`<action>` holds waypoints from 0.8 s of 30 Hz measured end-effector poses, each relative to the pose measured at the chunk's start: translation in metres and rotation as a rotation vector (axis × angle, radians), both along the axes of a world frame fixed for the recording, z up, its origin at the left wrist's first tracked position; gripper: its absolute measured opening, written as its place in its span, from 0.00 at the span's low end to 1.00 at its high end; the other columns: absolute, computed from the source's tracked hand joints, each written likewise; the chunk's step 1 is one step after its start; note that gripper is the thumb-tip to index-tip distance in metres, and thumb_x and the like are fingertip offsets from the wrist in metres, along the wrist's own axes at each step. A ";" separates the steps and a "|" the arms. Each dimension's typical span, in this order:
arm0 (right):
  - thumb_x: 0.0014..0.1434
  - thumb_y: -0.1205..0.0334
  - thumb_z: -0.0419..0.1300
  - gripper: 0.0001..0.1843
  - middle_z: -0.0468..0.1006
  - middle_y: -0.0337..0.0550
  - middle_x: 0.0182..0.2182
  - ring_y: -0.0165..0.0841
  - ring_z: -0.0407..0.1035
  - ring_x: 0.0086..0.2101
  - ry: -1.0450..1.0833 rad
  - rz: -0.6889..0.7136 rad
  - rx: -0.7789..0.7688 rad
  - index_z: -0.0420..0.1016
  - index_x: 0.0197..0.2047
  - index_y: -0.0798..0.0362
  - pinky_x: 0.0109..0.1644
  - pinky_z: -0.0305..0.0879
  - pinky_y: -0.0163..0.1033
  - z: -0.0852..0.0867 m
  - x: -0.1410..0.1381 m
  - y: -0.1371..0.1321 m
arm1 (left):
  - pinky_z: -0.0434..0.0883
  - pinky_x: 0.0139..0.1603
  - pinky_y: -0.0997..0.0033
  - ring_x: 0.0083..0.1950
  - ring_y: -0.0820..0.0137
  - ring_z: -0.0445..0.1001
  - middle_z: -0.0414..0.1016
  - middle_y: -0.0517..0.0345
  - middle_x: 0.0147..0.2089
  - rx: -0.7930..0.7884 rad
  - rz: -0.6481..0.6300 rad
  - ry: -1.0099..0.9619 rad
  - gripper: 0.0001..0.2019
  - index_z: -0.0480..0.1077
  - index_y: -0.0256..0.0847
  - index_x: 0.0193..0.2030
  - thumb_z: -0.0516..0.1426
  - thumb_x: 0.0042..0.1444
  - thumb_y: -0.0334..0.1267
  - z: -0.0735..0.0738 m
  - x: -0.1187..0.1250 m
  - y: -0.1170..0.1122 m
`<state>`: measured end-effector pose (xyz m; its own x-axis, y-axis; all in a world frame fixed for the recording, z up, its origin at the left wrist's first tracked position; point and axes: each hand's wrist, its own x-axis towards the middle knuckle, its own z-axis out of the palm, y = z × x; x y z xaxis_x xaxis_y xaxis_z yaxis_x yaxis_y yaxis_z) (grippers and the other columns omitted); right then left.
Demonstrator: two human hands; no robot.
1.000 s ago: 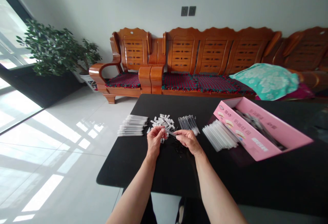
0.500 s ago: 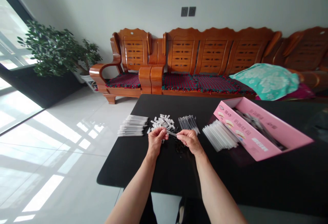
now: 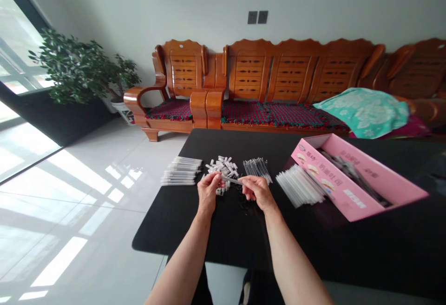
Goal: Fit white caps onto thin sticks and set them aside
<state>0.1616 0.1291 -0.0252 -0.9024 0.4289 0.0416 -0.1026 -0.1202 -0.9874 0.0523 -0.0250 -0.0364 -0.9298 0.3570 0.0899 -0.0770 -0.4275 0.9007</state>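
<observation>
Between my two hands lies a slim pen, roughly level above the table. My left hand pinches its left end with thumb and fingers. At the other end, the fingertips of my right hand are closed on the pen. Just beyond the hands is a loose heap of short white pen caps. Small black parts lie below and beside the right hand, partly hidden by it. Thin pen refills are spread behind that hand.
A row of white pens lies at left on the black table. To the right, clear tubes rest against a pink box with dark items inside. Behind the table stands a wooden sofa.
My left hand has shifted slightly left, and more of the pen shows between the hands. My right hand still grips the other end. The view has moved a little.
</observation>
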 end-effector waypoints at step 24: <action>0.55 0.48 0.63 0.18 0.75 0.39 0.20 0.26 0.65 0.15 0.074 -0.184 -0.035 0.78 0.36 0.56 0.14 0.48 0.29 -0.005 -0.002 0.003 | 0.76 0.32 0.67 0.29 0.65 0.79 0.75 0.57 0.28 -0.586 0.800 0.029 0.17 0.73 0.35 0.40 0.60 0.50 0.47 -0.013 -0.134 -0.096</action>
<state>0.1599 0.1317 -0.0306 -0.8037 0.5886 0.0873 -0.1985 -0.1269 -0.9719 -0.0814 -0.1208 -0.0496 -0.9165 -0.3795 0.1262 0.0652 0.1696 0.9833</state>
